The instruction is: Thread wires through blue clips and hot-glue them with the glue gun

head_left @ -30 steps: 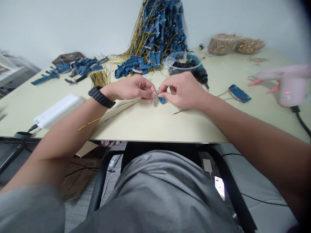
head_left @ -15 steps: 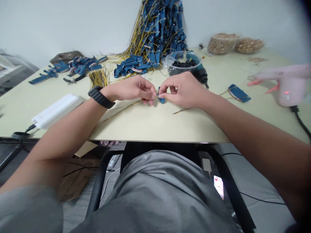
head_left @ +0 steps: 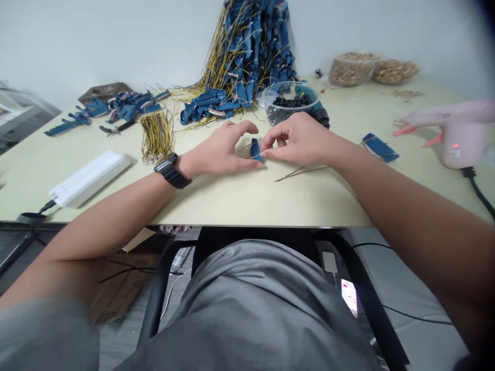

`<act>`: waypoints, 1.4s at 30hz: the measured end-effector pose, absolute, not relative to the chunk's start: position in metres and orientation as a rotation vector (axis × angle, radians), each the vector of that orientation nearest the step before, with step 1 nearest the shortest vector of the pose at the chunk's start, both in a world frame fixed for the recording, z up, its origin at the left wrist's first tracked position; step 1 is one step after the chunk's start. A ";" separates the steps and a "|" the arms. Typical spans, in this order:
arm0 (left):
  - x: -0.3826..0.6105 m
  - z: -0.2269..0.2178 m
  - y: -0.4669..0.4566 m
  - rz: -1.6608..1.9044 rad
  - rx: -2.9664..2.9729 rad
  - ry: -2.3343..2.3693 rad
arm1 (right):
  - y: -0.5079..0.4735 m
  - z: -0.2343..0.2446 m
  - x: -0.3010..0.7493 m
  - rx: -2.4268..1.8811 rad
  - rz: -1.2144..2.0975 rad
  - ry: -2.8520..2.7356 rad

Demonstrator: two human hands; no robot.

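Observation:
A small blue plastic piece point(head_left: 254, 149) stands on the table between my hands, with thin yellow-and-black wire by it. My left hand point(head_left: 228, 147) is open, its thumb and forefinger spread around the left side of the piece. A dark watch is on that wrist. On the other side, my right hand point(head_left: 296, 139) pinches the thin wire point(head_left: 253, 157) with thumb and forefinger, close against the blue piece. Loose wire ends point(head_left: 288, 176) stick out under the right hand. Another blue piece with wires point(head_left: 381, 148) lies right of my right forearm.
Behind are a large heap of wired blue pieces point(head_left: 259, 51), a clear tub of black parts point(head_left: 290, 103) and a wire bundle point(head_left: 157, 134). Pliers point(head_left: 116, 128) and a white power strip point(head_left: 91, 178) lie left. A pink glue gun point(head_left: 452, 129) stands right; bags point(head_left: 353, 69) sit behind.
My left hand has let go of the wire, opened its fingers and turned lower beside the blue piece. My right hand has shifted slightly right, still pinching.

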State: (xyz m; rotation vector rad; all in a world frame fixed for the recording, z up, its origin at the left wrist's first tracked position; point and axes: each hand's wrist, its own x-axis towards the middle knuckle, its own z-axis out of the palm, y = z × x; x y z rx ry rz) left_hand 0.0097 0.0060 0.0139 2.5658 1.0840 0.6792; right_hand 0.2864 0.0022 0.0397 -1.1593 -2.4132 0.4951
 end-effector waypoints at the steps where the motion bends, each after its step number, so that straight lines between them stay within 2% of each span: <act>1: 0.009 0.013 0.007 0.684 2.573 1.092 | 0.003 0.040 0.287 -1.155 0.499 -2.423; 27: 0.006 0.006 0.015 0.655 2.559 1.023 | 0.007 0.044 0.292 -1.216 0.456 -2.588; 42: 0.018 0.005 0.003 0.609 2.461 1.254 | 0.003 0.041 0.292 -1.156 0.381 -2.619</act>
